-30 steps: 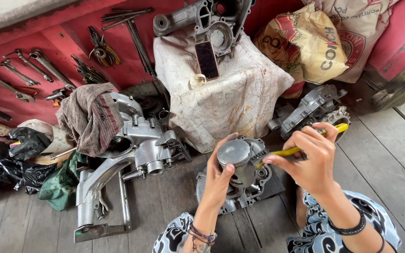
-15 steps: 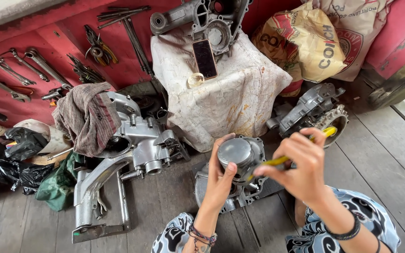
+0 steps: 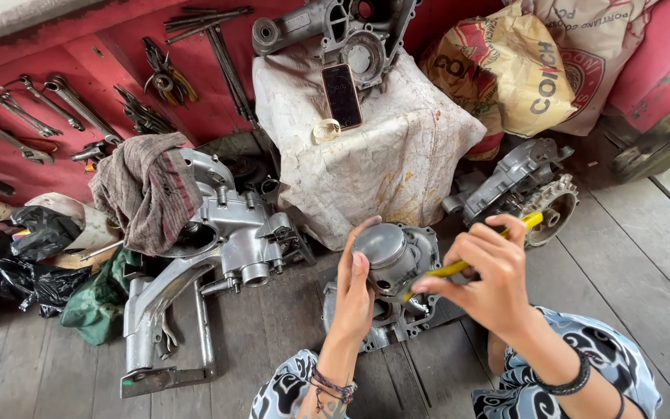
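My left hand [image 3: 356,291] wraps its grip around the side of a round metal piston [image 3: 381,248], holding it up over the grey engine casing [image 3: 388,318] on the floor. My right hand [image 3: 484,279], just right of the piston, pinches a yellow-handled tool [image 3: 498,242] closed in its grip, tip at the piston's lower edge. A phone [image 3: 341,95] lies on the cloth-covered block [image 3: 374,155] behind the piston.

Braided bands are worn on the left wrist [image 3: 333,383], a black bracelet [image 3: 575,380] on the right; black-and-white patterned cloth [image 3: 614,365] covers both knees.
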